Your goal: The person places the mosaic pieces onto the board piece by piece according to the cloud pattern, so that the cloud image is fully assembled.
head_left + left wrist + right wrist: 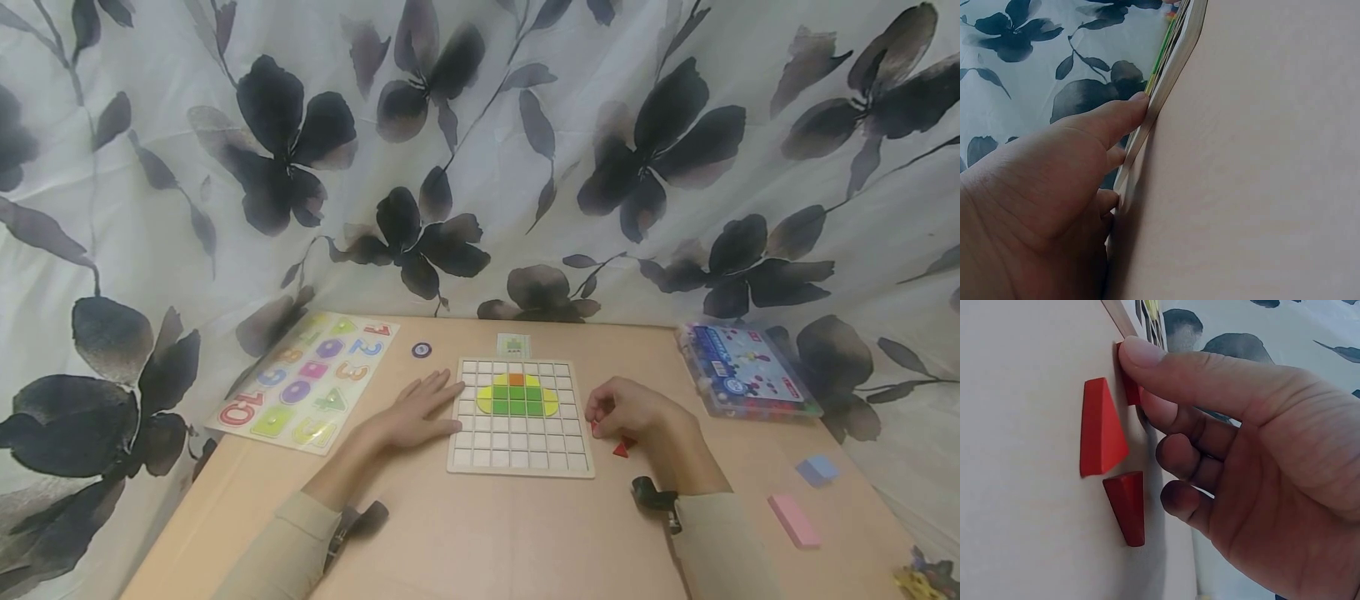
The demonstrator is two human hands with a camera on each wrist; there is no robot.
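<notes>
Left hand lies flat, fingers spread, steadying the grid board at its 9 o'clock edge. Right hand pinches a red block at the board's 3 o'clock; it looks light, rigid, smooth: grip its flat faces.

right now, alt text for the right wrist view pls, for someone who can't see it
A right hand pinches a small red piece between thumb and forefinger on a pale wooden table. Two more red triangular blocks lie beside it, a larger one and a narrower one, with a floral curtain behind.
</notes>
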